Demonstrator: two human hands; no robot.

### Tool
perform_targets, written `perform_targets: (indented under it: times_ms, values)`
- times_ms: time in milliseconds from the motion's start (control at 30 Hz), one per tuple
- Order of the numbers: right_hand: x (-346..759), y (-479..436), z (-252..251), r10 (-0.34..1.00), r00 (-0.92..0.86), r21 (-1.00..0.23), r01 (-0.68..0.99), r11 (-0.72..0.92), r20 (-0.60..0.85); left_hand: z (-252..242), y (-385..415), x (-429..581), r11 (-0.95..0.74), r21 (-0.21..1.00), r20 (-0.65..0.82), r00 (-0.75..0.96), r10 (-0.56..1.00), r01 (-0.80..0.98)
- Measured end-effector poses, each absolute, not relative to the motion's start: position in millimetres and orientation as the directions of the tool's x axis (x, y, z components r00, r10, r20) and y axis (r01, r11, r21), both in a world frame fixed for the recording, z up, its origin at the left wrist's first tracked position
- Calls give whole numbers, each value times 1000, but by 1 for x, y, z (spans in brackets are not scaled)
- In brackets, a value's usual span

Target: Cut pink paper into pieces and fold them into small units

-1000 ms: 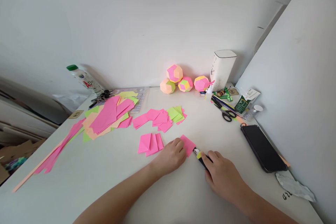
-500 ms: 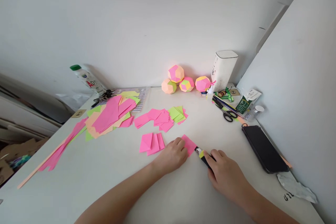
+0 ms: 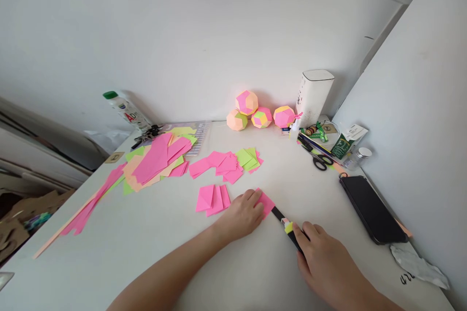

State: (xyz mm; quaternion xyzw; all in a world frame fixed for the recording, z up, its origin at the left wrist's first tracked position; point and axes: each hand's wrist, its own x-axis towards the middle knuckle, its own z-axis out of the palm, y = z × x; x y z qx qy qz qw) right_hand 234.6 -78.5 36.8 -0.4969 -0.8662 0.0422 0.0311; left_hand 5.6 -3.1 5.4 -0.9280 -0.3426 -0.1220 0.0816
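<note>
On the desk [image 3: 156, 238], the left hand [image 3: 242, 212] is resting curled on the paper [image 3: 267, 202] — whether pinching it, I cannot tell. The right hand [image 3: 326, 252] is gripping the cutter [image 3: 293, 236], its long axis running forward-left, its blade [image 3: 278, 213] pointing at the paper's right corner, touching or just beside it. The paper is lying between the hands — against the left, forward of the right.
</note>
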Motion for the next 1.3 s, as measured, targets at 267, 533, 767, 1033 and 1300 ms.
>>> perform_targets:
  times_ms: [267,533,767,1033,1300]
  values:
    - [243,-73,37,862,-506,-71,860,505,2,4,-3,5,-761,-74,292,744,601,644]
    - [242,-59,38,868,-489,-102,871,480,-84,5,-4,8,-761,-75,287,745,603,645]
    - [257,-46,44,858,-512,-90,857,507,-43,5,-3,8,-750,-89,290,737,610,655]
    - [267,-36,44,851,-525,-75,850,522,-27,3,-4,8,-750,-51,289,729,621,659]
    - [257,-33,39,844,-536,-74,842,535,9,3,-4,10,-753,-97,297,741,602,651]
